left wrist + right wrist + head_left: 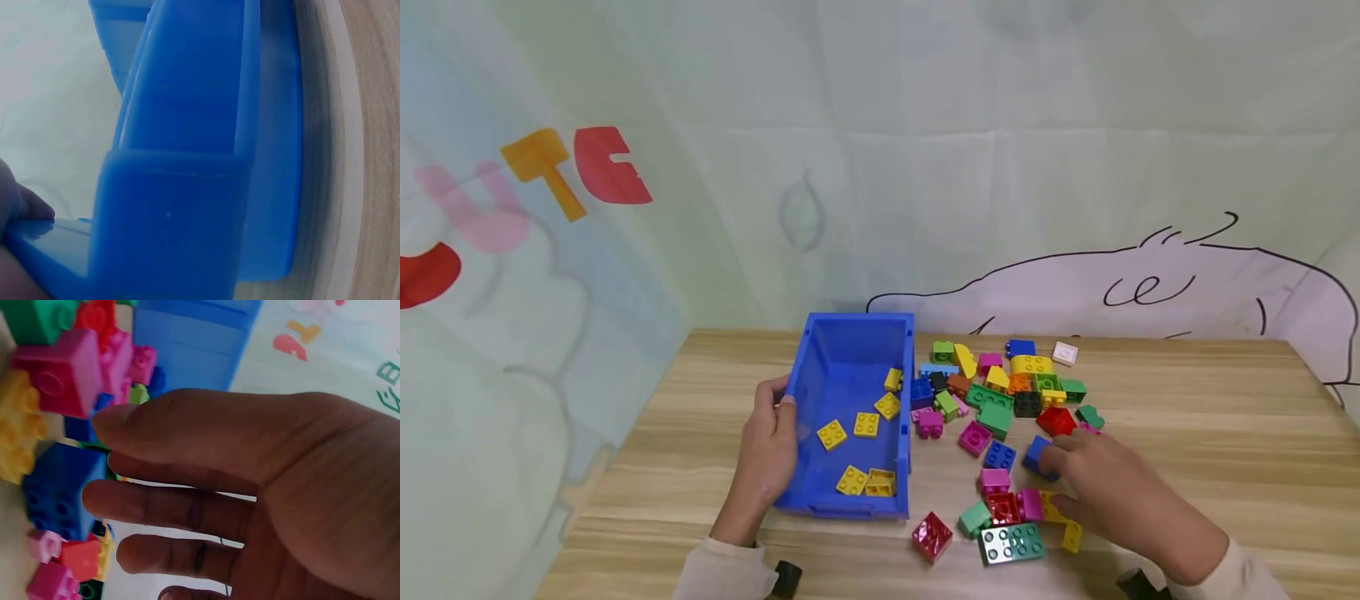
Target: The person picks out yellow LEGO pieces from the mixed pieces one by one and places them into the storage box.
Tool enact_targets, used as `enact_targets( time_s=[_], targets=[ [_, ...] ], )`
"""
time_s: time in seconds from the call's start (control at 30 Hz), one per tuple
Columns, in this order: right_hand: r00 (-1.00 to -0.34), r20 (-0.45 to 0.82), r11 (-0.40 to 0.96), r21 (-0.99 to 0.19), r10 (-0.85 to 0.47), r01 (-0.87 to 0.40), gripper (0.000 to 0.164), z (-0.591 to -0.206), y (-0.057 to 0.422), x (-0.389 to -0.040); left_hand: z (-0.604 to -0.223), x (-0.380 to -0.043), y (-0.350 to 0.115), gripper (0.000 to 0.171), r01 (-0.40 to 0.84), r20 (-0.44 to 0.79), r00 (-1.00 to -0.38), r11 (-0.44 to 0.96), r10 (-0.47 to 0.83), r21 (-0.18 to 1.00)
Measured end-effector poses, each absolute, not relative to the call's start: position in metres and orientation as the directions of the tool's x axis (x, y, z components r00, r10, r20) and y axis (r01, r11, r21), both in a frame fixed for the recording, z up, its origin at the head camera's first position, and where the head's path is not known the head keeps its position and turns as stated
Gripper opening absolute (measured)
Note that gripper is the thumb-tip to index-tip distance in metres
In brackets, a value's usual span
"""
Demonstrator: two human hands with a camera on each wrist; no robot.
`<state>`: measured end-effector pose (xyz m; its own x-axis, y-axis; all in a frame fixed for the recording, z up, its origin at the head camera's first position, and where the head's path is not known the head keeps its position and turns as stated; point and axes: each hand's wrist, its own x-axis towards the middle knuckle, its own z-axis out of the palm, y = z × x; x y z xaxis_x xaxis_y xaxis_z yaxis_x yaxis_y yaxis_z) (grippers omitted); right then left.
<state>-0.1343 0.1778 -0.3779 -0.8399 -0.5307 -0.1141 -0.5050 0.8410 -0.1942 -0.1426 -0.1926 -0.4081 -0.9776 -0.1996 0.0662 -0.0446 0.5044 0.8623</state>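
A blue plastic bin (850, 329) holds several yellow toy bricks (867, 424), scattered over its floor. My left hand (767, 446) grips the bin's left rim, thumb over the edge; in the left wrist view the blue wall fills the middle, with part of the hand (15, 206) at the left edge. Over the loose bricks on the right is my right hand (1108, 487), nearest to a blue brick (1037, 457) and a partly hidden yellow brick (1051, 507). The right wrist view shows its fingers (150, 503) extended, nothing between them and the thumb, the blue brick (62, 487) by the fingertips.
Many mixed bricks lie right of the bin on the wooden table (1210, 417), among them a green brick (1011, 543) and a dark red brick (932, 537) near the front. A printed cloth (1000, 192) hangs behind the table.
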Motion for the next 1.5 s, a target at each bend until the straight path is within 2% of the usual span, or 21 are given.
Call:
enact_targets(
  time_s=[0.23,0.4,1.07,1.3,1.5],
  targets=[
    [-0.845,-0.195,0.867,-0.096,-0.498,-0.489,0.041,-0.394,0.169,-0.127,-0.407,-0.142,-0.193,0.037,-0.034,0.074,-0.978,0.501,-0.195,0.865],
    [-0.852,-0.180,0.869,-0.044,-0.492,-0.492,0.043,-0.402,0.166,-0.125,-0.407,-0.142,-0.193,0.037,-0.034,0.071,-0.979,0.494,-0.193,0.869],
    [-0.857,-0.246,0.892,-0.131,-0.453,-0.433,0.046,-0.402,0.170,-0.126,-0.408,-0.141,-0.189,0.038,-0.042,0.062,-0.979,0.493,-0.192,0.869],
    [-0.867,-0.161,0.877,-0.189,-0.472,-0.442,0.037,-0.374,0.172,-0.127,-0.407,-0.141,-0.190,0.036,-0.035,0.076,-0.977,0.499,-0.201,0.866],
    [-0.842,0.064,0.805,-0.264,-0.535,-0.532,0.034,-0.340,0.151,-0.126,-0.407,-0.141,-0.191,0.036,-0.031,0.081,-0.976,0.502,-0.200,0.865]
  ],
)
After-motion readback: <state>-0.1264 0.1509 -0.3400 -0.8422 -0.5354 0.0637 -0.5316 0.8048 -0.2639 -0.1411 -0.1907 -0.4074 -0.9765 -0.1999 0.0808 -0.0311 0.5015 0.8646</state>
